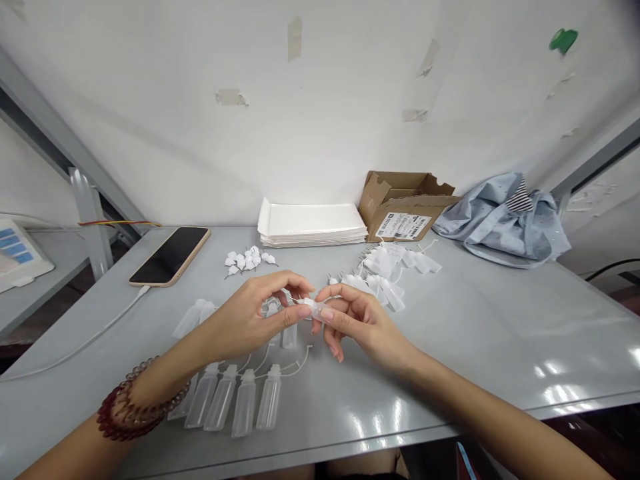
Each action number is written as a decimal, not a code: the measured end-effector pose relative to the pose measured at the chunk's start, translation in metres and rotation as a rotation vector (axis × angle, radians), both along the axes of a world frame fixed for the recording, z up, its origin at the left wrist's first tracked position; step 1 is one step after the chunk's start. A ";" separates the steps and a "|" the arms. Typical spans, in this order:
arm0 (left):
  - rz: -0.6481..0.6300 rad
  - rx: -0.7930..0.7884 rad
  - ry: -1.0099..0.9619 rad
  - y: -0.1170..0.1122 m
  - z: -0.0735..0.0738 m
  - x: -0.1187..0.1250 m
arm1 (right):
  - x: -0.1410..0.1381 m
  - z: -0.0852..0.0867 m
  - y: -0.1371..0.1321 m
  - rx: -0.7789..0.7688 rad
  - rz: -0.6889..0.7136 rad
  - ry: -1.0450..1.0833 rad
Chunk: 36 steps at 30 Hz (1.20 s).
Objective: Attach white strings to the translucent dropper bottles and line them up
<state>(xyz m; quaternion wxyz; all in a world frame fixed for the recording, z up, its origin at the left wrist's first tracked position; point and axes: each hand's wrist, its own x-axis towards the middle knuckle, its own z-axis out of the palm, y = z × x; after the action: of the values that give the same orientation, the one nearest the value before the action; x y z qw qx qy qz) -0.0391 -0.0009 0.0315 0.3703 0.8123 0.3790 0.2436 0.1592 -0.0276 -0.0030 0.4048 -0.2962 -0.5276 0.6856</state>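
Over the middle of the grey table, my left hand (273, 308) pinches a white needle-tip cap (307, 303) between thumb and fingers. My right hand (355, 317) grips the small translucent squeeze bottle (317, 311) that the cap sits on; whether it is fully seated I cannot tell. Below my left hand lie several clear squeeze bottles (245, 403) with thin white straps at their necks. Loose white needle-tip caps (245, 260) form a small pile beyond my left hand. Past my right hand is a heap of bottles with needle caps fitted (383, 267).
A phone (170, 257) with a white charging cable (100, 333) lies at left. White trays (313, 223) are stacked at the back, beside an open cardboard box (407, 207). A light blue cloth (505, 220) sits at back right. The table's front edge (375, 443) runs below my hands.
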 end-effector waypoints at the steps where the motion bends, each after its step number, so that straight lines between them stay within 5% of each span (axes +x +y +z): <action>1: 0.035 0.013 0.014 -0.001 0.000 0.001 | 0.000 0.000 0.000 0.009 -0.004 0.000; 10: -0.019 -0.017 0.107 -0.006 0.002 0.003 | 0.000 0.000 -0.005 0.083 -0.036 -0.080; 20: -0.094 0.113 0.061 -0.004 0.003 0.000 | 0.003 -0.005 0.003 -0.014 0.120 0.027; 22: -0.063 0.073 0.092 -0.002 0.002 0.000 | 0.002 -0.005 0.000 0.148 0.005 -0.146; 25: -0.015 -0.018 0.148 -0.001 -0.001 0.000 | 0.002 -0.010 -0.004 0.643 -0.195 -0.477; 28: -0.048 -0.111 0.156 -0.001 -0.002 0.000 | 0.003 -0.020 -0.005 1.108 -0.265 -0.672; 30: -0.089 -0.136 0.138 -0.001 -0.002 -0.001 | 0.004 -0.023 -0.004 1.241 -0.285 -0.717; 33: -0.119 -0.085 0.121 -0.001 -0.001 -0.001 | 0.004 -0.019 -0.005 1.172 -0.258 -0.654; 36: -0.130 0.026 0.115 -0.002 0.000 -0.001 | 0.006 -0.009 -0.007 0.869 -0.189 -0.619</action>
<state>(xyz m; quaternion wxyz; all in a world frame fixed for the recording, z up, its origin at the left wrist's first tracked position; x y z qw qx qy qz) -0.0404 -0.0029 0.0312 0.3523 0.8526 0.3430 0.1768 0.1649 -0.0351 -0.0116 0.3756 -0.3356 -0.8282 0.2456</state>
